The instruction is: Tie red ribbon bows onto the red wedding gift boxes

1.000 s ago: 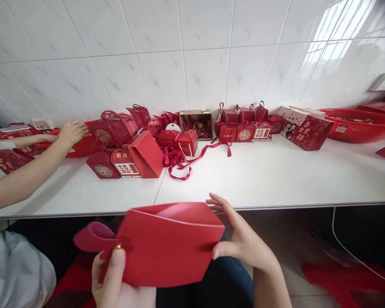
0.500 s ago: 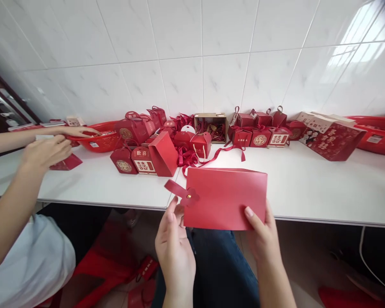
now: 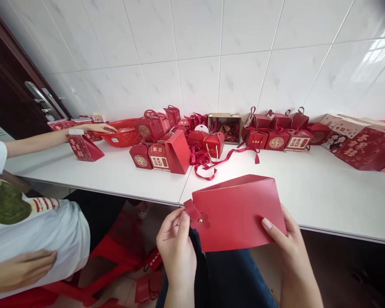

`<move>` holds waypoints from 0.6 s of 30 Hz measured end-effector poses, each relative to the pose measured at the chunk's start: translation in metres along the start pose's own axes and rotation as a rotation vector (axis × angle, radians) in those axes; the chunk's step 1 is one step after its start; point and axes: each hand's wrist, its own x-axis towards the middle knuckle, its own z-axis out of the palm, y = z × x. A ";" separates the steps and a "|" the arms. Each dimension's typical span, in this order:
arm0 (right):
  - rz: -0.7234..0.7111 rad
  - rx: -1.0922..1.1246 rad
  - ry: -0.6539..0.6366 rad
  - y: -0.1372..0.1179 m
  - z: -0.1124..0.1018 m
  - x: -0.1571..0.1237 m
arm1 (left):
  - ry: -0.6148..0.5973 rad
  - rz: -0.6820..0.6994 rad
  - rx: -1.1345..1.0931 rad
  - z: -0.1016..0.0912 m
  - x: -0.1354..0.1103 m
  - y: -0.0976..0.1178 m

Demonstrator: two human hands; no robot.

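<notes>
In front of me, above my lap, is a plain red paper gift box (image 3: 234, 214), tilted, with a gap along its top edge. A short red strap (image 3: 190, 207) is fixed at its left end by a gold rivet on a flower-shaped tab. My left hand (image 3: 177, 239) pinches this strap between thumb and fingers. At the other end, my right hand (image 3: 287, 239) grips the box, thumb on the face toward me and fingers behind. What lies inside the box is hidden.
Several small red gift boxes (image 3: 158, 158) stand on the white table (image 3: 308, 188), with red ribbon (image 3: 234, 152) beside an open carton (image 3: 241, 128). Larger printed boxes (image 3: 365, 141) are at right. At left, a co-worker's hand (image 3: 99, 128) reaches into a red basket (image 3: 123, 137).
My left fingers have closed on the strap, and the box has tilted and come lower. The view has turned left. The co-worker's other hand has left the printed box and dropped toward their lap.
</notes>
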 end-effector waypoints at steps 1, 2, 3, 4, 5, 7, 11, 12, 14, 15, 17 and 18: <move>-0.002 -0.005 -0.011 0.000 -0.002 0.000 | -0.002 -0.007 -0.003 0.000 0.000 0.000; -0.006 -0.011 -0.021 0.001 -0.003 0.000 | -0.003 -0.013 -0.007 0.000 0.000 0.001; -0.013 -0.020 -0.036 0.001 -0.004 -0.001 | -0.008 -0.022 -0.011 0.000 0.001 0.001; -0.022 -0.030 -0.052 0.001 -0.005 -0.001 | -0.013 -0.031 -0.014 0.000 0.001 0.002; -0.033 -0.040 -0.068 0.001 -0.005 -0.001 | -0.017 -0.037 -0.014 0.000 0.001 0.003; -0.052 -0.058 -0.097 0.000 -0.005 -0.002 | -0.023 -0.042 -0.012 0.000 0.001 0.004; -0.067 -0.096 -0.135 -0.002 -0.006 -0.002 | -0.036 -0.044 0.006 -0.001 0.001 0.007; -0.074 -0.108 -0.144 -0.002 -0.007 -0.002 | -0.039 -0.040 0.010 -0.001 0.001 0.007; -0.095 -0.133 -0.157 0.000 -0.009 -0.002 | -0.038 -0.018 0.012 -0.002 0.001 0.007; -0.105 -0.145 -0.163 0.000 -0.010 -0.002 | -0.033 -0.001 0.011 -0.003 0.001 0.007; -0.122 -0.157 -0.172 0.001 -0.011 -0.002 | -0.029 0.034 0.011 -0.005 0.001 0.005; -0.127 -0.155 -0.167 0.000 -0.011 -0.002 | -0.036 0.051 0.015 -0.006 0.001 0.005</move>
